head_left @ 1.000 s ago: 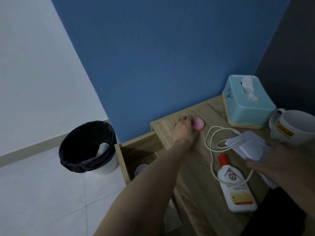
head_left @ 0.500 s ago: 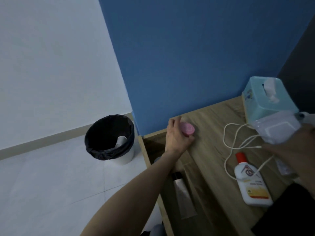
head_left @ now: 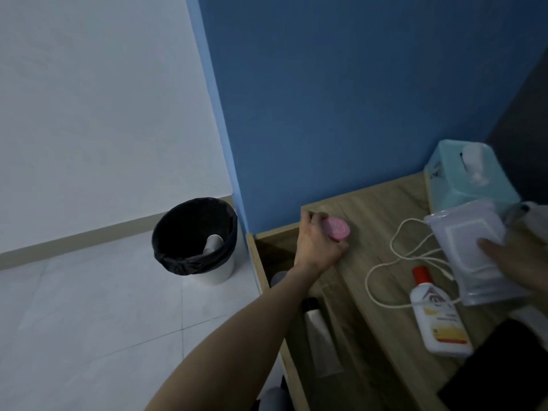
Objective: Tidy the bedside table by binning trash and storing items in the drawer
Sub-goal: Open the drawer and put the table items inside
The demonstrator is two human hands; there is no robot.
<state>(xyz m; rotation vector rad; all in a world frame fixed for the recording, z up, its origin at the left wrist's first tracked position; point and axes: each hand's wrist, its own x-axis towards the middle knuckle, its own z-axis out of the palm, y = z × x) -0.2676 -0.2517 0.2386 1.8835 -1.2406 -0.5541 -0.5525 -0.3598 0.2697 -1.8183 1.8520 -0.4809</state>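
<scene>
Two hands busy: left hand (head_left: pixel 318 247) pinches the pink jar (head_left: pixel 337 229) at the counter (head_left: pixel 370 209) edge, right hand (head_left: pixel 522 256) at three o'clock clamps the wipes pack (head_left: pixel 471 250). Loose grip, and the jar could roll past the open drawer (head_left: pixel 296 292) below.

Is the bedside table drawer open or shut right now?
Open. The drawer is pulled out past the tabletop edge, and a tube lies visible inside it, below the left hand.
</scene>
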